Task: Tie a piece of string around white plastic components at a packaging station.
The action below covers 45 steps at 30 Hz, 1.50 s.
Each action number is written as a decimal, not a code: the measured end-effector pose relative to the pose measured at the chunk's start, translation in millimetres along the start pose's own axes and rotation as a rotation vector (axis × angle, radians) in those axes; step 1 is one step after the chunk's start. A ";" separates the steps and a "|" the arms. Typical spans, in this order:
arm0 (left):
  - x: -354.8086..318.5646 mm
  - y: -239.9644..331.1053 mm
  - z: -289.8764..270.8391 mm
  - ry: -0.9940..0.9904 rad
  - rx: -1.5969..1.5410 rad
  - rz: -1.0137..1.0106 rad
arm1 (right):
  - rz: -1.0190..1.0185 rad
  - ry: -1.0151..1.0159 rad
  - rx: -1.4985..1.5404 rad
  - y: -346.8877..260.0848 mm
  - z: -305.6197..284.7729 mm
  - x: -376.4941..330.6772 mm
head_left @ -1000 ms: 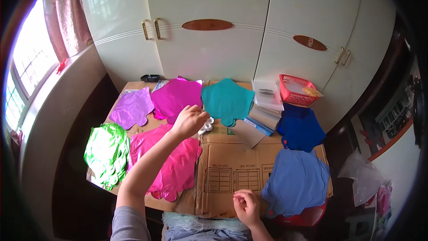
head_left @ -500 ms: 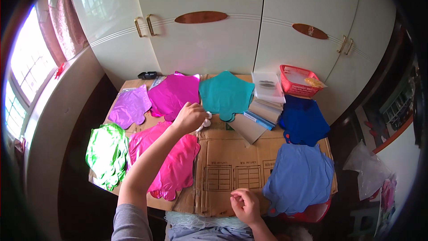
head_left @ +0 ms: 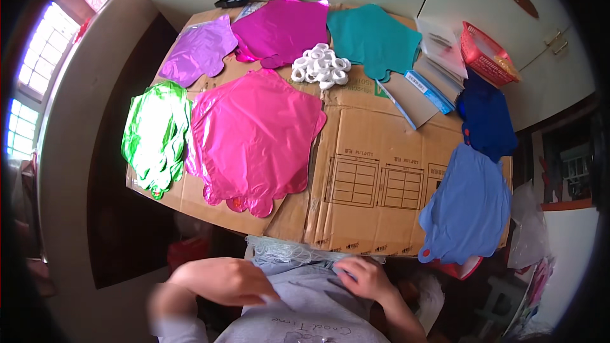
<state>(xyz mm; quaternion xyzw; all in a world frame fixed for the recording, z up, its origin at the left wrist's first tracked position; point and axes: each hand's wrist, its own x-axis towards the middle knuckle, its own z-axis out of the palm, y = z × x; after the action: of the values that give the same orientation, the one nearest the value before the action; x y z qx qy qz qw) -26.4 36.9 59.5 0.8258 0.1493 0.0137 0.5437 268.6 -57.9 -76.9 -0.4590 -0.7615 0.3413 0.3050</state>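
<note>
We rest both the left hand (head_left: 232,279) and right hand (head_left: 363,276) on clear crinkled plastic (head_left: 286,253) below the cardboard (head_left: 375,171); whether either grips it, we cannot tell.

Bare cardboard (head_left: 381,152) centre free; balloons (head_left: 254,133) probably crowd edges.

Daylight enters from the window (head_left: 25,95) at left, putting glare on the pink foil balloon (head_left: 254,140). Fisheye bending darkens the rim. The left hand (head_left: 222,279) is motion-blurred.
</note>
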 end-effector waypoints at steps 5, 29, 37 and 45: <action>14.1 -102.3 96.6 0.790 0.613 -0.494 | 0.143 0.037 -0.257 40.7 39.8 -1.3; -6.4 -144.7 106.5 0.773 0.458 -0.533 | 0.169 0.015 -0.369 17.4 97.2 43.8; 20.9 -148.1 115.7 0.625 0.313 -0.454 | 0.157 0.025 -0.325 18.4 97.0 51.1; 29.4 -144.0 111.9 0.636 0.313 -0.445 | 0.103 0.122 -0.363 20.5 103.2 49.4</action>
<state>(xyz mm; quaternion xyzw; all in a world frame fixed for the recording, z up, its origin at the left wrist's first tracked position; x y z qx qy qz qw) -11.0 -3.0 -120.2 0.8008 0.4847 0.1275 0.3280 179.0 -30.8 -145.8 -0.5645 -0.7662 0.1853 0.2449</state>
